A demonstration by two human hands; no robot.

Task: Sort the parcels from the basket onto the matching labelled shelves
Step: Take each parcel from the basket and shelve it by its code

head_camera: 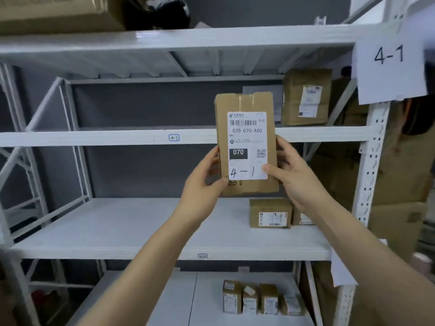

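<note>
I hold a flat brown cardboard parcel (244, 102) upright in front of the white rack. Its white label reads 070-070-A80, with 4-1 handwritten at the bottom. My left hand (202, 182) grips its lower left edge, and my right hand (294, 175) grips its lower right edge, thumb on the label. Behind the parcel runs a shelf beam (94, 138) with a small tag reading 4-1 (174, 137). A large paper sign marked 4-1 (389, 67) hangs on the right upright. The basket is out of view.
One brown parcel (306, 97) stands at the right end of the 4-1 shelf. The shelf below (117, 227) bears two small boxes (270, 214) at its right. Several small boxes (261, 300) line the lowest shelf. A large carton (58, 12) lies on the top shelf.
</note>
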